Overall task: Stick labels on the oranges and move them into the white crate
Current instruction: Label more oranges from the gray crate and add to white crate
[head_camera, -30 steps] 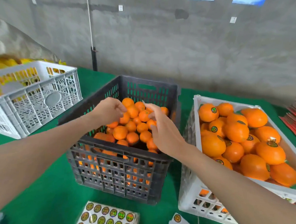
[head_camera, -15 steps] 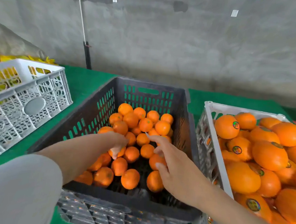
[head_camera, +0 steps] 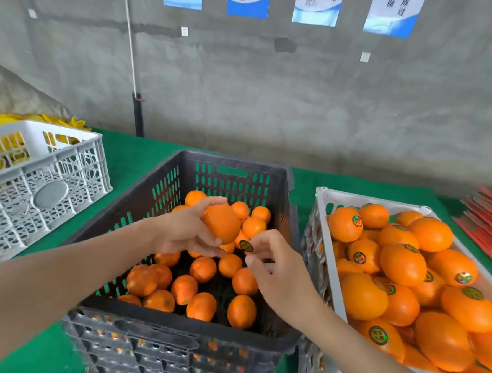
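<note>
My left hand grips an unlabelled orange above the black crate, which holds several loose oranges. My right hand pinches a round dark label at its fingertips, just below and right of the held orange, a small gap apart. The white crate at the right is heaped with labelled oranges.
A second white crate holding yellow material stands at the left on the green table cover. A stack of red sheets lies at the far right. A grey concrete wall rises close behind the table.
My left hand has lifted an orange out of the black crate. My right hand has risen from the fruit and now holds a label beside it. The camera tilted up.
</note>
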{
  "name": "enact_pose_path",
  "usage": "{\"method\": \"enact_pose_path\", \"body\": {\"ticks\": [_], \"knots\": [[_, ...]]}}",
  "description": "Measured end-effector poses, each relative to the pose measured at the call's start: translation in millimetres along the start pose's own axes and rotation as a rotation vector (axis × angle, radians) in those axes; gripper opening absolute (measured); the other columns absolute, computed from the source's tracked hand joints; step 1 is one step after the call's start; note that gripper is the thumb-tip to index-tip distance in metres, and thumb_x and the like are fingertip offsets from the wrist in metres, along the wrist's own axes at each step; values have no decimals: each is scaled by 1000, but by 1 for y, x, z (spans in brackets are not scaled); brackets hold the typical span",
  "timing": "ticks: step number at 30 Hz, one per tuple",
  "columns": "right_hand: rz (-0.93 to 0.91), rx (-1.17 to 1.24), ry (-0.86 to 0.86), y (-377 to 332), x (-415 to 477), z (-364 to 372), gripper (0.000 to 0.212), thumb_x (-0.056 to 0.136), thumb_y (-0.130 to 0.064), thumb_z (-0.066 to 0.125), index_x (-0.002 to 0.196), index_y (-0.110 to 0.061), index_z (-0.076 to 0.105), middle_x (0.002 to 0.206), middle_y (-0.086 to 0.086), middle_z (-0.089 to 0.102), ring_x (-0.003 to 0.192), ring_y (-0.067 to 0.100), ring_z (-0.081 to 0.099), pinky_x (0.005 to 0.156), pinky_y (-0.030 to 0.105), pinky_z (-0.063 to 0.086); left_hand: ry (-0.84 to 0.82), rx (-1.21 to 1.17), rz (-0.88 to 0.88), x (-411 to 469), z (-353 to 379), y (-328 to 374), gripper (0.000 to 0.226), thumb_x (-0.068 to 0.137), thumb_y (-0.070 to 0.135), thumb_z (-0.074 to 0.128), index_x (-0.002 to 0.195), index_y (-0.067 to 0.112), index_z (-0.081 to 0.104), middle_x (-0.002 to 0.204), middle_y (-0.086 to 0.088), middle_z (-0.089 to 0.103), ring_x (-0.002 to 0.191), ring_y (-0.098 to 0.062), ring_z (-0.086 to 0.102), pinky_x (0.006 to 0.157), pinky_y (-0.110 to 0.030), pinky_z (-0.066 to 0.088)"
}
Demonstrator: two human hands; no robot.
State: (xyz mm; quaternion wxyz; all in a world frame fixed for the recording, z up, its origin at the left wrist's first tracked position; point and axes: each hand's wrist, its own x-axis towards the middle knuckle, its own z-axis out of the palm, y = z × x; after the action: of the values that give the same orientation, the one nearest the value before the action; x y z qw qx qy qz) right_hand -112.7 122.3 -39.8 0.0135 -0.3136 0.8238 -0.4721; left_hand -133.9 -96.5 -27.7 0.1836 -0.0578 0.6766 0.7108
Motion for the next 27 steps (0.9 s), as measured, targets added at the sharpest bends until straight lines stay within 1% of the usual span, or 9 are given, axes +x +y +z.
{"method": "enact_pose_path", "body": {"ticks": [5, 7, 9, 10, 13, 17, 21, 24, 27], "knots": [[6, 222, 100, -14, -9, -9, 16, 90, -14, 57, 82, -26, 52, 80, -18, 58, 84, -2, 56, 72, 14, 45, 1, -350, 150, -32, 44, -2, 92, 59, -25, 66, 131, 29, 49, 117, -20, 58, 84, -38, 70, 58, -31, 57], [37, 351, 141, -21, -16, -16, 11, 90, -13, 57, 81, -19, 58, 81, -13, 62, 88, 11, 61, 82, 31, 52, -5, -542, 197, -48, 62, 2, 73, 60, 1, 83, 121, 30, 56, 119, -18, 58, 85, -37, 68, 59, -35, 57], [61, 455, 135, -30, -31, -28, 10, 91, -10, 55, 83, -13, 60, 89, 0, 64, 93, 22, 63, 86, 41, 54, 1, -653, 221, -67, 82, 6, 42, 73, 34, 72, 113, 28, 60, 121, -16, 58, 85, -36, 70, 65, -42, 57], [64, 483, 120, -31, -34, -33, 10, 92, -10, 54, 84, -11, 60, 94, 6, 65, 95, 23, 63, 85, 39, 55, 2, -671, 224, -70, 87, 7, 38, 75, 36, 66, 112, 27, 61, 121, -15, 58, 84, -36, 70, 66, -45, 57], [33, 453, 74, -34, -44, -47, 11, 93, -9, 53, 84, -12, 59, 103, 11, 64, 97, 18, 62, 86, 35, 55, 7, -694, 226, -74, 101, 4, 36, 75, 24, 65, 110, 25, 62, 125, -16, 56, 88, -38, 70, 67, -51, 55], [-47, 240, 25, -38, -60, -63, 13, 91, -10, 56, 80, -16, 57, 106, 6, 59, 103, 17, 55, 93, 43, 47, -14, -698, 252, -82, 124, -1, 50, 71, 12, 63, 120, 23, 62, 120, -17, 64, 100, -42, 66, 77, -57, 53], [-140, 124, 13, -41, -71, -75, 13, 90, -10, 58, 79, -17, 56, 107, 2, 53, 103, 6, 50, 86, 29, 49, -54, -645, 280, -85, 144, -2, 51, 72, 11, 56, 123, 13, 54, 126, -17, 60, 107, -38, 63, 85, -54, 51], [-184, 85, 25, -41, -79, -81, 11, 90, -12, 58, 80, -17, 56, 109, -2, 50, 106, 0, 47, 84, 19, 46, -92, -635, 330, -86, 160, -5, 48, 68, 6, 54, 116, 13, 51, 116, -17, 61, 101, -39, 62, 86, -53, 50], [-207, 10, 35, -39, -86, -87, 11, 90, -18, 58, 81, -23, 55, 110, -7, 48, 111, -2, 43, 91, 25, 44, -133, -654, 350, -87, 173, -10, 57, 65, 5, 52, 122, 14, 47, 113, -18, 63, 97, -37, 63, 88, -52, 50]]}}
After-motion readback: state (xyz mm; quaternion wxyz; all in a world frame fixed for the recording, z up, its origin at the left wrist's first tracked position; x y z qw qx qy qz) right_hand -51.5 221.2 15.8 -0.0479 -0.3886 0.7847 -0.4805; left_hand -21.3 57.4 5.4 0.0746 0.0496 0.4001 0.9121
